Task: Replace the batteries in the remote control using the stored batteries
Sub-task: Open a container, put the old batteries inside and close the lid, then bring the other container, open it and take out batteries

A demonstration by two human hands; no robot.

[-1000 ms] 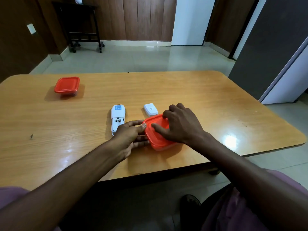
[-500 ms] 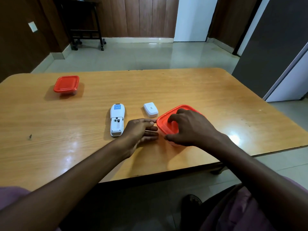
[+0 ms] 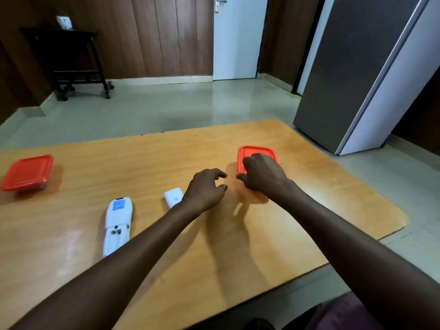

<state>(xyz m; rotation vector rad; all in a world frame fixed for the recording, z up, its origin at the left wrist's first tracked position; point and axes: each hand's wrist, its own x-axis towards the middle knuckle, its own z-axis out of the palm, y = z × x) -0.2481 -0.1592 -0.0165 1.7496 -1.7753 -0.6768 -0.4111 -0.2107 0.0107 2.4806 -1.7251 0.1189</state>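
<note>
Right hand (image 3: 262,173) curls over square red plastic lid (image 3: 252,152); left hand (image 3: 206,186) loosely curled, holding nothing. White remote (image 3: 117,222), battery bay open, on glossy wooden counter (image 3: 309,210).

The table (image 3: 285,234) is wood-grained with a glossy, light-reflecting finish. The two red containers (image 3: 247,152) (image 3: 27,171), one toward its right edge and one at its left edge, look like smooth plastic. The white remote control (image 3: 117,222) and its small white cover (image 3: 172,196) look like smooth plastic too.
</note>
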